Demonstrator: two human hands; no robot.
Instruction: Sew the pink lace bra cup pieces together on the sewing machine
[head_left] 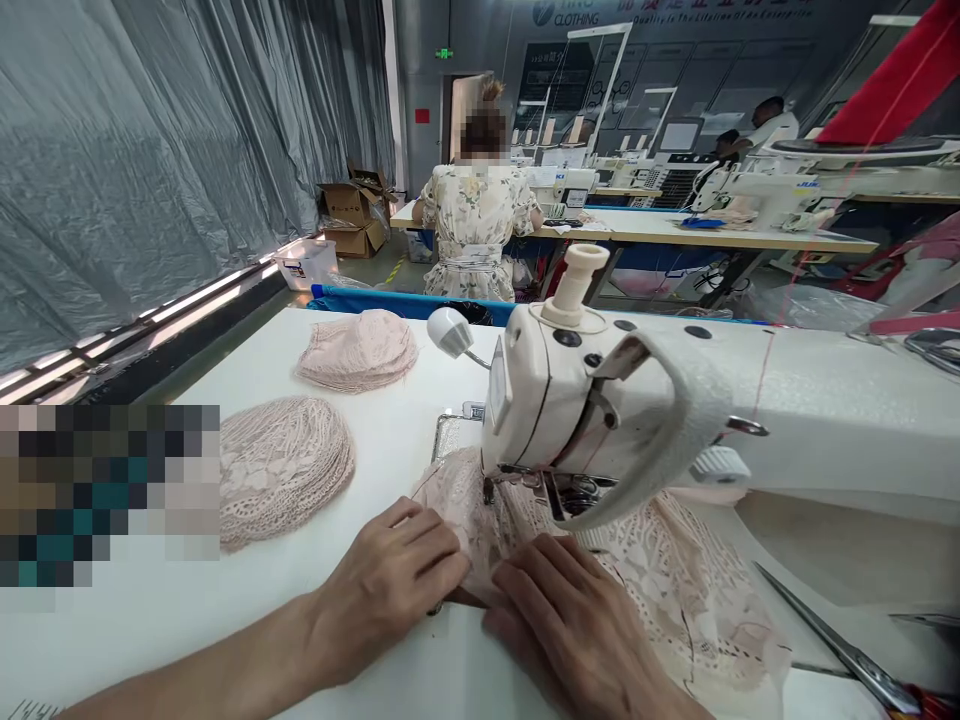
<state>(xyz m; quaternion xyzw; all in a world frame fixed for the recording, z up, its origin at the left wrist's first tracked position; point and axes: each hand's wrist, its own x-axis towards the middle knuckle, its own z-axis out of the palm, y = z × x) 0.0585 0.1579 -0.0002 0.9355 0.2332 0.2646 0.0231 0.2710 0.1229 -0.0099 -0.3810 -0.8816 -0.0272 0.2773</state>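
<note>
Lace (452, 482) is lying under the front of the sewing machine (525, 385), with both hands working at its near edge. The left hand (405, 565) is pinching it, thumb and fingers closing together on the cloth. The right hand (574, 610) is pressing its fingers onto the lace just beside; its thumb is hiding, so whether it is gripping or only flattening, I cannot tell.

The piece is passing beneath the needle area, so the sewing is probably standing partway: one stretch seems to be under way, while the edge between the hands is likely still waiting. The actual stitches are not showing clearly enough to count as done. To the right of the needle, more lace (701, 590) is spreading over the table (386, 445), showing dark lines; whether it is belonging to the same piece is unclear.

Farther out, scissors (847, 645) are resting at the right. Across the left side, a larger lace stack (292, 470) and a smaller pink stack (360, 350) are sitting apart from the hands, and whether they are finished or waiting is not showing.
</note>
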